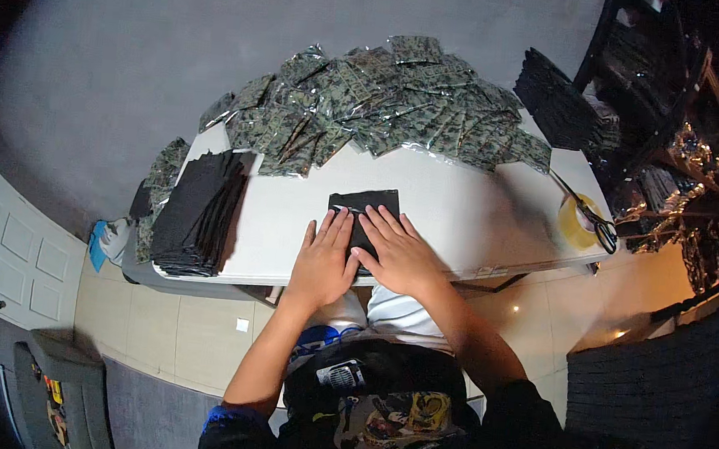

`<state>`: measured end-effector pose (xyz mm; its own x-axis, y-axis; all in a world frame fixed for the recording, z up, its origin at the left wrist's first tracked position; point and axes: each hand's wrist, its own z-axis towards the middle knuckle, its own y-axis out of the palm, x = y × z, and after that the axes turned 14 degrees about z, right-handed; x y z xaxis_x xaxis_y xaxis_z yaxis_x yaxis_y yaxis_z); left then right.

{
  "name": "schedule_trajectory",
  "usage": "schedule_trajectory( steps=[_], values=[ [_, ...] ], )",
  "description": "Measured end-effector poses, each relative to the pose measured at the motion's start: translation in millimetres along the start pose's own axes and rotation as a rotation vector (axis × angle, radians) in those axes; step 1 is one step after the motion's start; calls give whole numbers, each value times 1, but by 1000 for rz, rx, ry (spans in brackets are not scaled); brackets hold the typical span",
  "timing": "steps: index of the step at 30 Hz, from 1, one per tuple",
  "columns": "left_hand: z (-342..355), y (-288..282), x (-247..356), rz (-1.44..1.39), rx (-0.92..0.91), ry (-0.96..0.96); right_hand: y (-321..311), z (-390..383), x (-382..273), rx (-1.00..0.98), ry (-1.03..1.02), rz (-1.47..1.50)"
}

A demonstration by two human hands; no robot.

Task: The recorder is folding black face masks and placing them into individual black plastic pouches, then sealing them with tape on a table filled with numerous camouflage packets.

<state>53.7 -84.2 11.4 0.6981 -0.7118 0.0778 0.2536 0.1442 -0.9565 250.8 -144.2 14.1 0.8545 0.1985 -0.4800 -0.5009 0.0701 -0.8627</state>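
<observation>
In front of me on the white table [285,210] lies a small black folded piece [382,199], seemingly cloth, with a shiny patch like clear plastic on it. My left hand [325,256] rests flat on its left side, fingers stretched out. Across its right side my right hand [398,253] lies flat too, with the fingers spread. The two hands nearly meet over the middle and hide much of the piece. A tall stack of black folded cloth [200,212] stands at the table's left end.
Camouflage pieces in clear plastic packets [369,99] are heaped along the far side. At the right end lie scissors [584,210] and a roll of yellowish tape [575,225]. Another black stack [551,96] stands far right, beside a dark shelf [641,78].
</observation>
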Motion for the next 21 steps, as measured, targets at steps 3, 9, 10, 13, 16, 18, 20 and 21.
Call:
schedule_trajectory(
  steps=[3,9,10,13,16,18,20,21],
  values=[
    [8,-15,1,5,-86,-12,-9,3,-9,1,24,-7],
    [24,0,-6,34,4,34,-6,20,-6,27,-9,-3],
    [22,8,-7,35,3,34,-1,22,-4,59,-51,42],
    [21,19,-3,45,-29,19,16,21,5,58,-59,71],
    [22,11,1,47,-86,-17,13,18,1,68,13,36],
    [24,5,2,50,-121,-36,7,16,-2,54,30,29],
    [25,3,2,50,-126,-40,2,15,-3,42,50,20],
    [26,2,2,50,-129,-42,0,15,-3,25,64,4]
  ],
)
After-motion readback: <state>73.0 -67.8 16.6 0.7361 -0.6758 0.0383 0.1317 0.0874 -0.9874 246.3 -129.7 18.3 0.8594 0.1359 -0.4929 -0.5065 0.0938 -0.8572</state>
